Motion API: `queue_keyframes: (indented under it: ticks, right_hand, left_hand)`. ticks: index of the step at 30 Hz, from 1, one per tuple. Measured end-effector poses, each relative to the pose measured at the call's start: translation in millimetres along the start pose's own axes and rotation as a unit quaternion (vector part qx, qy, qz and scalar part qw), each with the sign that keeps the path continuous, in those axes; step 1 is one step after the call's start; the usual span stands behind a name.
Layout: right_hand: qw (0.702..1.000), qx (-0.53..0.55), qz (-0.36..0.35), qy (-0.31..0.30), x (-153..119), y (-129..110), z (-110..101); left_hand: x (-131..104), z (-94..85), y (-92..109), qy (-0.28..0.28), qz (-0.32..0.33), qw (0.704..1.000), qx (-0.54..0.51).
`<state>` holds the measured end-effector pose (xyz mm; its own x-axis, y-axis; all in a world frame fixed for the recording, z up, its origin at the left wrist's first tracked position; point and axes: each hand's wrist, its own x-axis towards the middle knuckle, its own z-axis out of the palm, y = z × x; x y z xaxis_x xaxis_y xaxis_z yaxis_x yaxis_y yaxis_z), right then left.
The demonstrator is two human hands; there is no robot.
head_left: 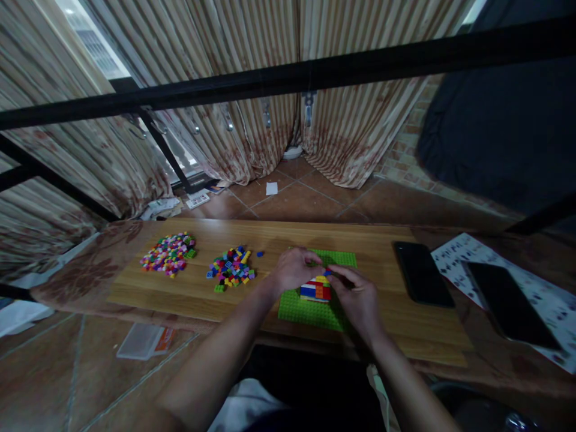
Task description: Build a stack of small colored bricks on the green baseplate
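Note:
A small structure of toy bricks (315,291), with blue, red, orange, white and yellow layers, stands on a green studded baseplate (294,311). My left hand (296,267) is closed, its fingers curled around the structure's far left side, where the exact contact is hidden. At the top right of the structure, a small blue toy brick (327,272) sits between the thumb and fingers of my right hand (360,295). Whether that brick touches the yellow layer below it is too small to tell.
Left on the wooden board (180,297) lie a mixed brick pile (231,267) and a pile of tiny bricks (168,254). One loose blue brick (260,254) lies apart. A black phone (423,273) lies right, beside a dark tablet (510,306) on a printed sheet (472,255).

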<state>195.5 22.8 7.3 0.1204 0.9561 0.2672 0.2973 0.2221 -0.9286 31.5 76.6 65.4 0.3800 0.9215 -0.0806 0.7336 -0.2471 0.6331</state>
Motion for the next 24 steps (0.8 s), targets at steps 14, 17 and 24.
queue_keyframes:
  ticks: [14,17,24]
  right_hand:
    - [0.975,0.136,0.172,0.025,8,2,9]
    - [0.98,0.117,0.161,0.029,8,0,8]
    - [0.975,0.129,0.18,0.025,10,1,9]
  left_hand:
    - [7,9.1,-9,-0.03,0.001,0.993,-0.112]
    - [7,12.7,-10,-0.012,-0.001,0.991,-0.132]
    - [5,16.2,-13,0.0,-0.017,0.988,-0.154]
